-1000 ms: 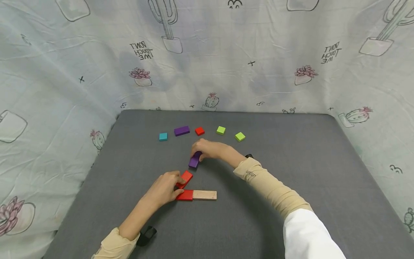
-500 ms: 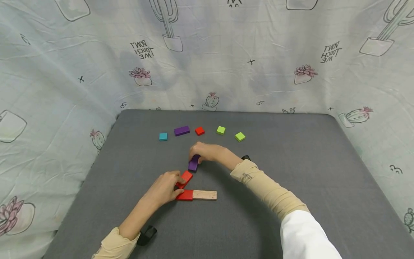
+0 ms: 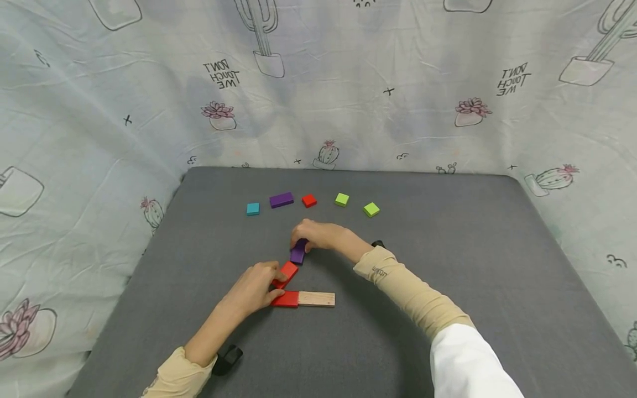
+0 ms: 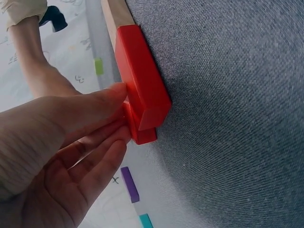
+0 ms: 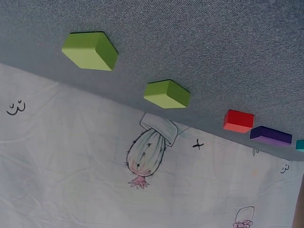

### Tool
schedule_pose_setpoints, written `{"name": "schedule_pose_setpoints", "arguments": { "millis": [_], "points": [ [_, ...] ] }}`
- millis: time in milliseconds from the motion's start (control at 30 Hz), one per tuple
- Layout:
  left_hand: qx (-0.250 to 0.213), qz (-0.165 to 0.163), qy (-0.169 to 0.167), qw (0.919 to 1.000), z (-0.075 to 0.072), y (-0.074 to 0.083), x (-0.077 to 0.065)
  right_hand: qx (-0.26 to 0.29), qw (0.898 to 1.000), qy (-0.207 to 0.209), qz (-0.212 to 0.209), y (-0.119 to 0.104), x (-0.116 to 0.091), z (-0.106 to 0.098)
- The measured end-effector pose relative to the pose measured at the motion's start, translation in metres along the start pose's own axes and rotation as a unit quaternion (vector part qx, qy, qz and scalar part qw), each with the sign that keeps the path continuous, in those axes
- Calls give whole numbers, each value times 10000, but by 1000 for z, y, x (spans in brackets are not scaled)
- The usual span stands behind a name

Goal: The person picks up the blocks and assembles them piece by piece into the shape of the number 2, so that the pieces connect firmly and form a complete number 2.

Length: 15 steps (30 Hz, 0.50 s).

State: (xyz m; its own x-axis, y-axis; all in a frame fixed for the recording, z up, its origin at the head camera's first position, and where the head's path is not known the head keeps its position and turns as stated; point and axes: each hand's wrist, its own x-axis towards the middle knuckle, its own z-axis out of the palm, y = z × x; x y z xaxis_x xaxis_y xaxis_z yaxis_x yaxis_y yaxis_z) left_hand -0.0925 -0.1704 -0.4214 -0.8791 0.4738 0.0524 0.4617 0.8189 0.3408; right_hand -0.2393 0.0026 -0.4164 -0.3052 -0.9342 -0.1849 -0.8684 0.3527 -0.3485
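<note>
Two hands are pinching coloured blocks before a cloth with flipped lettering.
The left hand is resting its thumb on the lower red block, fingers gripping the angled red block; the right hand is pinching the purple block just beyond. The cloth is seemingly reading "DON'T TOUCH ME"; the tan right sleeve is carrying tiny, unclear print.

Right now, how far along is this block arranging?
Seemingly done: a red block meets a wooden block end to end. In hand: the left hand touches a slanted red block, while the right hand grips a purple block near its far end. Possibly left: the farther teal block, purple piece, small red piece and two green blocks, all untouched.
</note>
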Motion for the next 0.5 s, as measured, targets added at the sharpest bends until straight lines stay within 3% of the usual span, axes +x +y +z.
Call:
{"name": "schedule_pose_setpoints", "arguments": {
  "millis": [500],
  "points": [
    [-106, 40, 18, 9999, 0, -3, 0, 64, 9999, -18, -102, 5, 3, 3]
  ]
}}
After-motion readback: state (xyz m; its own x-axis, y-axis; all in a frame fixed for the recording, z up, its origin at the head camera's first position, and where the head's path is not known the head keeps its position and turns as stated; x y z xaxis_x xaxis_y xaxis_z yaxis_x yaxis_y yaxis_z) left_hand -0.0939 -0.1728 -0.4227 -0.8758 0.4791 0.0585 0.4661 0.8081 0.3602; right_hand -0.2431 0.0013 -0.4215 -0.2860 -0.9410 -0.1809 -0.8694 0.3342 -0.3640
